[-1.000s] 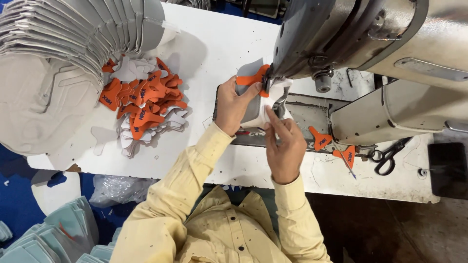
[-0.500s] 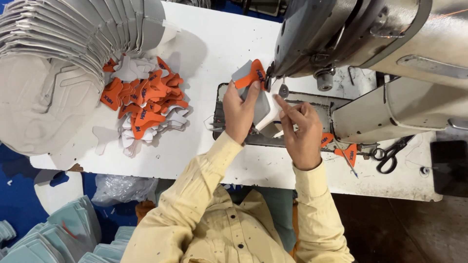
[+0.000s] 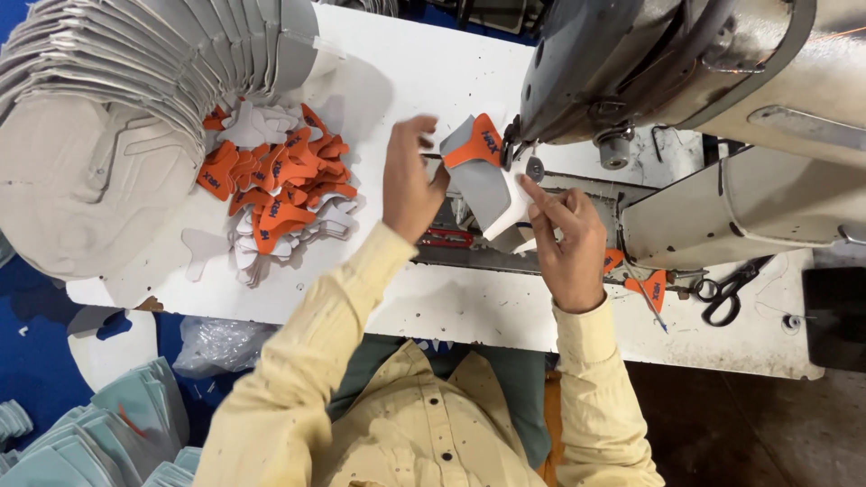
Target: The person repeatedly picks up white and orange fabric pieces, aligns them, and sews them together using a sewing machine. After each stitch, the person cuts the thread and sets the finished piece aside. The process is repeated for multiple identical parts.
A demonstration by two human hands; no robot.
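My left hand (image 3: 410, 180) is raised just left of a grey and white shoe piece (image 3: 492, 185) with an orange patch (image 3: 478, 144) on top; its fingers are spread and the thumb touches the piece's left edge. My right hand (image 3: 566, 239) presses fingers on the piece's right side, below the head of the sewing machine (image 3: 631, 72). The piece sits under the needle area.
A pile of orange and white cut pieces (image 3: 275, 189) lies left on the white table (image 3: 451, 307). A fanned stack of grey pieces (image 3: 135, 63) fills the far left. Scissors (image 3: 726, 289) and orange patches (image 3: 645, 284) lie right. Pale blue pieces (image 3: 99, 433) sit low left.
The piece has turned under the needle so its orange patch faces up and right. My left hand has opened and slid left; my right hand has moved up onto the piece.
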